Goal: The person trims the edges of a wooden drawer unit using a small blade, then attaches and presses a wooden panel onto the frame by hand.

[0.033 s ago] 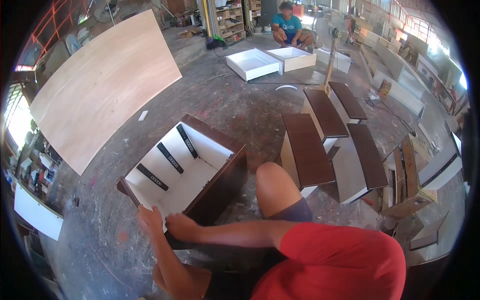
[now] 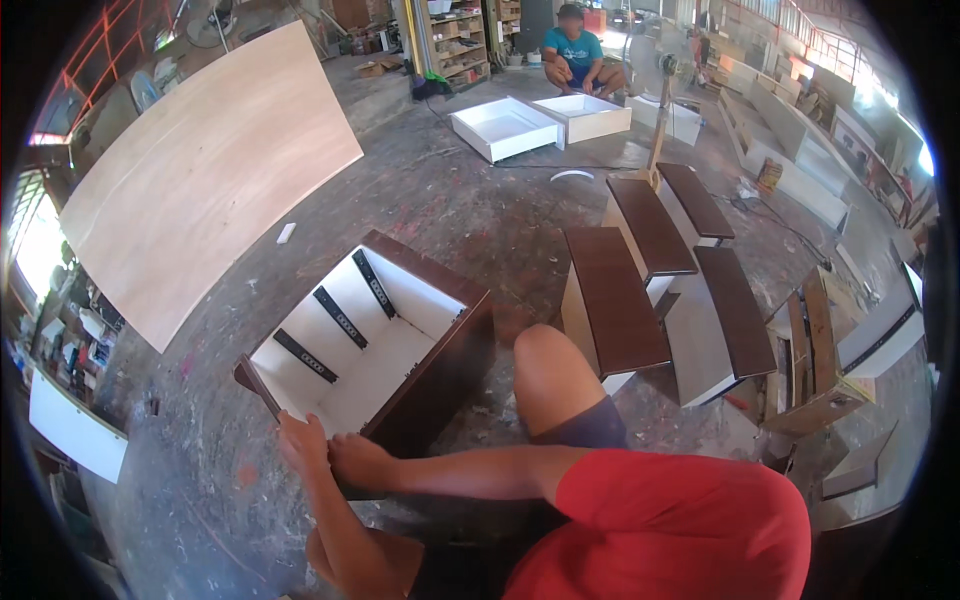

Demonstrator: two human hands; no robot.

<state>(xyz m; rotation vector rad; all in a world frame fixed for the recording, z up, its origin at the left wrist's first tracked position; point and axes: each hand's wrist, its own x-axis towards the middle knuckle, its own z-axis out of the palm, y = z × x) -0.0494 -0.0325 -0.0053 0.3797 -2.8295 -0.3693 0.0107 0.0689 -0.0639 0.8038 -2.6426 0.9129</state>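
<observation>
A dark brown cabinet carcass with a white interior lies open side up on the floor in front of me. Several black drawer runners are fixed along its left inner wall, and fittings show on the opposite wall. My left hand is closed over the cabinet's near left edge. Just to its right, my right hand is closed at the near end of the cabinet, knuckles up. Whatever its fingers hold is hidden beneath them.
Several brown-fronted drawers stand to my right, beside an open wooden box. White drawers lie farther off, near a crouching person. A large plywood sheet leans at left. A cord trails across the floor.
My right hand has shifted very slightly toward my left hand. The cabinet and the left hand stay where they were.
</observation>
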